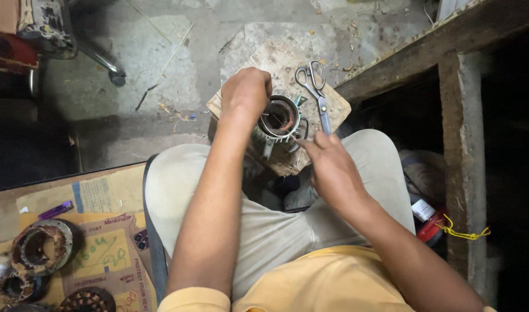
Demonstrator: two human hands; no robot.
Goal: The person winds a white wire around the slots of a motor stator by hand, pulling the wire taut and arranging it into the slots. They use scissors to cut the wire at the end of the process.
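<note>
1. A ring-shaped motor stator (280, 120) is seen standing on a worn wooden block (276, 63) set on the concrete floor (102, 86), just beyond the seated person's knees.
2. The stator is placed near the block's near edge; bare wood is left open on the far side, where a pair of scissors (317, 92) is laid just right of the stator.
3. The stator's bore is turned upward toward the camera, so its long axis is held roughly upright, tilted slightly; copper windings are visible inside the ring.
4. The left hand (245, 92) is closed over the stator's left rim, its grip clenched on the housing.
5. The right hand (328, 164) is held just beside the stator's near right side, the fingers pinched together toward the rim; whether anything thin is gripped between them cannot be told.
6. The scissors are pointed with handles far and blades near, ending close to the right hand.
7. Open floor is left to the far left; the right is closed off by a dark timber frame (461, 127).
8. At the near left, flattened cardboard (102, 231) is spread, with another wound stator (42, 248) resting on it, well apart from the hands.
</note>
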